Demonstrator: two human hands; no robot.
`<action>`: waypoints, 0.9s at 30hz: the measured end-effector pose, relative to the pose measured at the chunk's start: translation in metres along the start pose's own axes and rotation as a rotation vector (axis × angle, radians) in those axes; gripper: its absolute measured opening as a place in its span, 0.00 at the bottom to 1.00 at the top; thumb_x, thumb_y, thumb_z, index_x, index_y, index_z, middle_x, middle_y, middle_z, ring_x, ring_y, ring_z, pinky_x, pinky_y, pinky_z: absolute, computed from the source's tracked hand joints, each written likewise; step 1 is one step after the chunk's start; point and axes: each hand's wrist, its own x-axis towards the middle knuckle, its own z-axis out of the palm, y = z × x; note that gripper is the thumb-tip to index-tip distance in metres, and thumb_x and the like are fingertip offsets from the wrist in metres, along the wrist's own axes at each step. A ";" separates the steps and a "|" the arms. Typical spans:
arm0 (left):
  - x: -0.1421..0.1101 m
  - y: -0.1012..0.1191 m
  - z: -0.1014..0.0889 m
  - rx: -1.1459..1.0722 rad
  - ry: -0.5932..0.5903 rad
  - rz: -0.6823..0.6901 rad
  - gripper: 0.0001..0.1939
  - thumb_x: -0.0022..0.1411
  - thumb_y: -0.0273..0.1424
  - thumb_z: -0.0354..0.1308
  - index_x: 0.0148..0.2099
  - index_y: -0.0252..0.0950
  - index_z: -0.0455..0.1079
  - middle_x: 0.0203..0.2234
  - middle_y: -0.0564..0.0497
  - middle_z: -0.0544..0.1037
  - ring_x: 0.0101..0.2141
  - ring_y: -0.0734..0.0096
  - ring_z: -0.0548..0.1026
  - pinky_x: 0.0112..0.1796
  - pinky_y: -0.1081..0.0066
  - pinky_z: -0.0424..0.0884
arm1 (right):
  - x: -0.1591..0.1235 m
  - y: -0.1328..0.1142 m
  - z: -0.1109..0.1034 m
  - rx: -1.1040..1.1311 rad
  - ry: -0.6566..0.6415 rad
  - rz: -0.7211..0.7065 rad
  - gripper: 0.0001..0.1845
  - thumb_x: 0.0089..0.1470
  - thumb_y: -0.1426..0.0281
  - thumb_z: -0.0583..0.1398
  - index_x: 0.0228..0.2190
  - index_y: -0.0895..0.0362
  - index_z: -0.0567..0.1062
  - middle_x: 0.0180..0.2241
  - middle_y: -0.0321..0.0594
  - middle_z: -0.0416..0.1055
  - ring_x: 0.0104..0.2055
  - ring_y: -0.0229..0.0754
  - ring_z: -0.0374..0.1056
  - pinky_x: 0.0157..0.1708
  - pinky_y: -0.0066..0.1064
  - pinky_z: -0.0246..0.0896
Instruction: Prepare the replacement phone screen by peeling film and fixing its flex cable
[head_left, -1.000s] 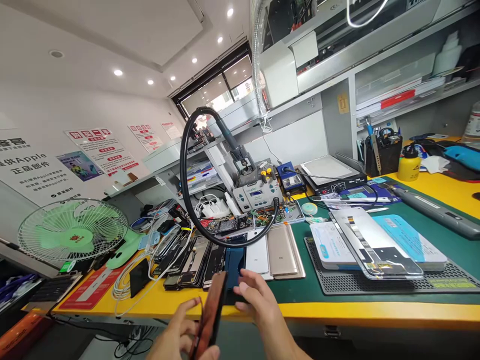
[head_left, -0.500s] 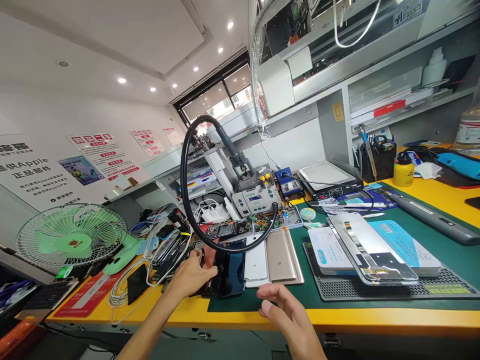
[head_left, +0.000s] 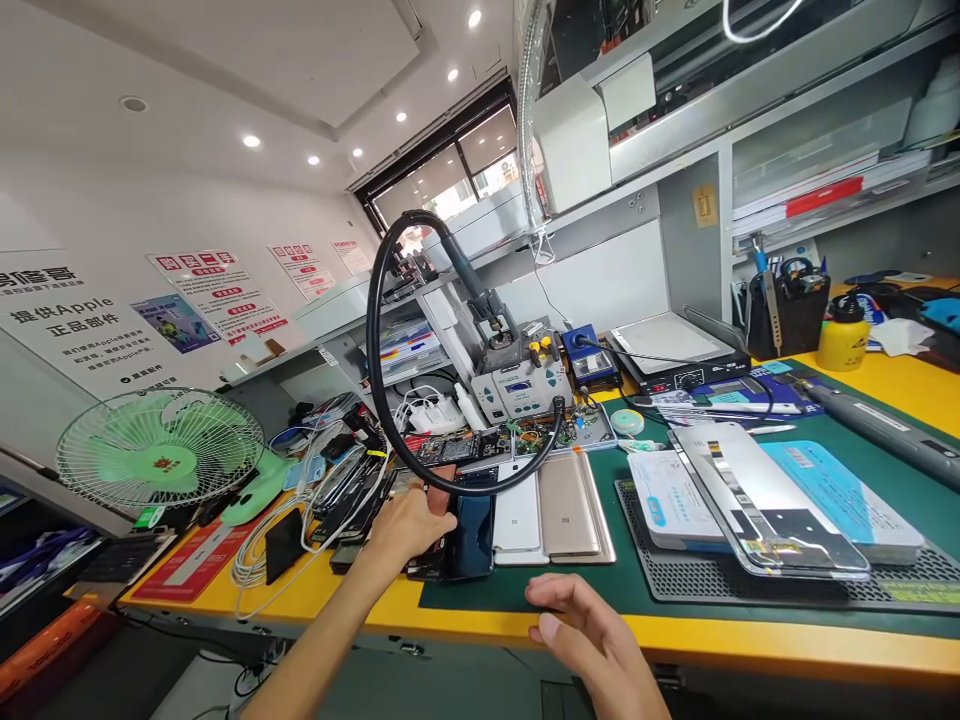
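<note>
My left hand (head_left: 409, 525) reaches into the row of phones and phone parts on the left of the bench. Its fingers are curled down, partly hidden, beside a thin copper-coloured piece (head_left: 441, 492); what they grip is not clear. Right of it lie a dark glossy phone (head_left: 475, 535), a white phone (head_left: 517, 515) and a gold phone (head_left: 568, 505). Over the front edge of the bench hovers my right hand (head_left: 592, 635), its fingers loosely bent, thumb apart, with nothing in it.
A black hose (head_left: 375, 350) loops from the grey rework station (head_left: 517, 395) above the phones. On the right, a phone screen (head_left: 772, 510) lies on boxes over a perforated mat (head_left: 675, 580). A green fan (head_left: 161, 450) and coiled white cables (head_left: 255, 560) are at left.
The view has tilted and shifted a little. My left hand has moved slightly among the phones, and more of the copper-coloured piece shows. My right hand keeps about the same pose.
</note>
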 end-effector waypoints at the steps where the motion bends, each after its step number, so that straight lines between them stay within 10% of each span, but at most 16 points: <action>1: 0.000 0.000 0.000 0.014 -0.014 -0.001 0.19 0.67 0.40 0.60 0.56 0.36 0.69 0.50 0.46 0.76 0.47 0.63 0.77 0.47 0.57 0.76 | 0.000 -0.001 0.000 -0.002 0.000 0.010 0.19 0.40 0.52 0.72 0.28 0.53 0.82 0.42 0.47 0.73 0.49 0.58 0.66 0.41 0.37 0.65; 27: 0.002 0.005 -0.025 0.147 -0.150 0.049 0.20 0.68 0.42 0.58 0.56 0.35 0.69 0.51 0.45 0.75 0.48 0.61 0.76 0.49 0.54 0.75 | 0.001 0.004 -0.012 0.028 -0.088 0.102 0.16 0.42 0.54 0.71 0.29 0.52 0.81 0.41 0.46 0.72 0.52 0.59 0.64 0.43 0.40 0.65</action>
